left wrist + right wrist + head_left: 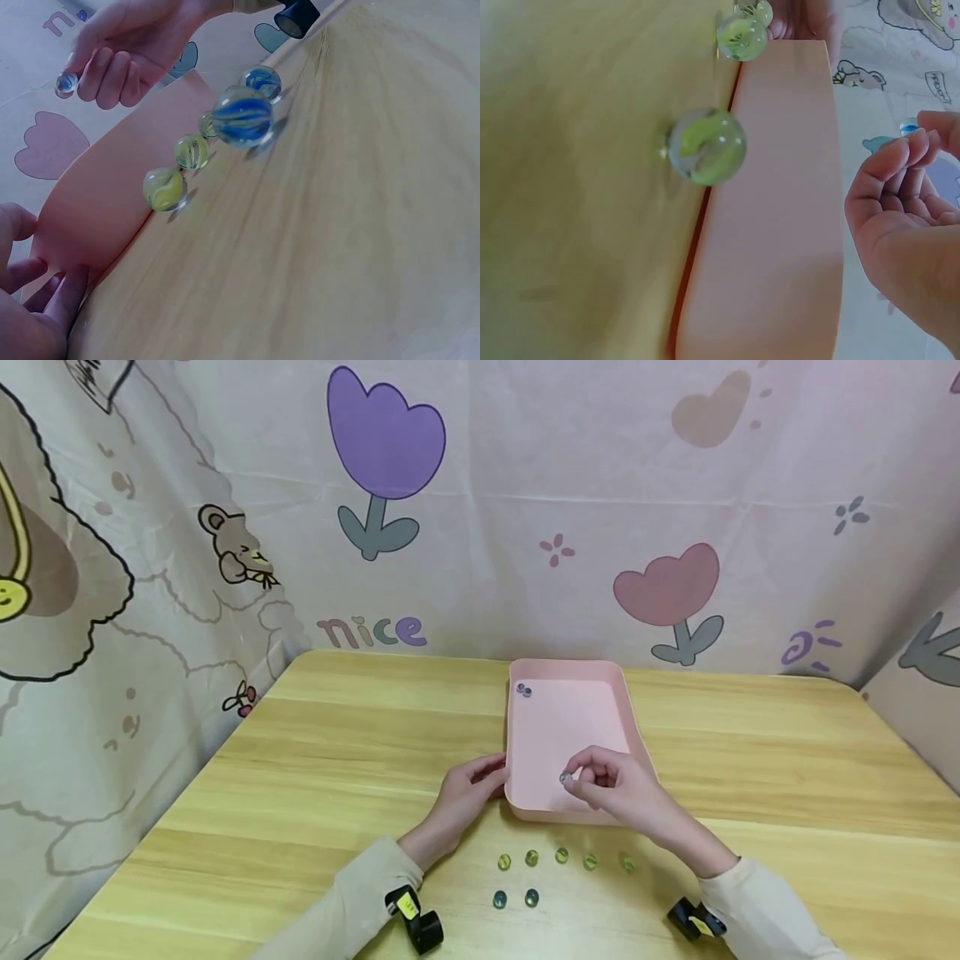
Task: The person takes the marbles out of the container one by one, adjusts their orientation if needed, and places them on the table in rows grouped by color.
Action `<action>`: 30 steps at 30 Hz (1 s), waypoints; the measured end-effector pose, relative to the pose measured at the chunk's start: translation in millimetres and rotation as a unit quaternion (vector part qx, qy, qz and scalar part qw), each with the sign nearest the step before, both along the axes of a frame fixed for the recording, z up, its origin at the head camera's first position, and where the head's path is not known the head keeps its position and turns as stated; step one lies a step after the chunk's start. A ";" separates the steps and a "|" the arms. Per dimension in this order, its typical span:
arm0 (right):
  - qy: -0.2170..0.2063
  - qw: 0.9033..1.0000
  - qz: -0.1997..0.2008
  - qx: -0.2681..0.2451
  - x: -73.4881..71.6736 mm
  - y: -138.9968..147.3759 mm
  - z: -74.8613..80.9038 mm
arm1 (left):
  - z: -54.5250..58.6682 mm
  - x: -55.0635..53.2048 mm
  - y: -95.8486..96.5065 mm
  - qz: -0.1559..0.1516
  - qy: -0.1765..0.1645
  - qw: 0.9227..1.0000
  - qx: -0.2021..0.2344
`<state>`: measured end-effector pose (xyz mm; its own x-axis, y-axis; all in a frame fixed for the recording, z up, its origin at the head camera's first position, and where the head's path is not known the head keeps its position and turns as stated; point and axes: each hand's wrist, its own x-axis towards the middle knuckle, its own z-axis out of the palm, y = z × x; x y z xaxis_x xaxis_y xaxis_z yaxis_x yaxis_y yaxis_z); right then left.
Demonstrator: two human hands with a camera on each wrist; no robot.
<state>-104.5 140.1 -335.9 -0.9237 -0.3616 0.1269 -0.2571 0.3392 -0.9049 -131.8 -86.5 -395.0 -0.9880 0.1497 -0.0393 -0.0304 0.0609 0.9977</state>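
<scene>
My right hand [611, 781] is raised over the near part of a pink tray [570, 817], pinching a clear glass marble [566, 777] between thumb and fingertips. Blue shows in that marble [67, 82] in the left wrist view. My left hand [465, 793] rests on the table with its fingertips against the outer left wall of the tray. Two dark bluish marbles [524, 691] lie inside the tray, in its far left corner. Before the tray, several yellow-green marbles [532, 858] form a row, and two blue-swirled marbles [532, 897] sit nearer to me.
The wooden table [360, 777] extends to both sides of the tray. A patterned cloth [510, 577] hangs behind the table and along its left side. Each wrist carries a small black camera, such as the left one [426, 932].
</scene>
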 end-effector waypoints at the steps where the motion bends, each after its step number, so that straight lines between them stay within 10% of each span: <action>1: 0.002 1.000 -0.003 -0.003 0.4 0.0 1.1 | 0.4 -0.6 0.3 0.001 0.001 1.000 0.000; 18: 0.034 0.993 -0.071 -0.085 27.8 -11.8 -7.5 | -7.0 8.6 2.3 -0.004 -0.004 1.000 0.001; 30: 0.014 0.990 -0.133 -0.037 54.2 -12.8 -11.0 | -2.2 1.6 1.0 0.006 0.004 1.000 -0.001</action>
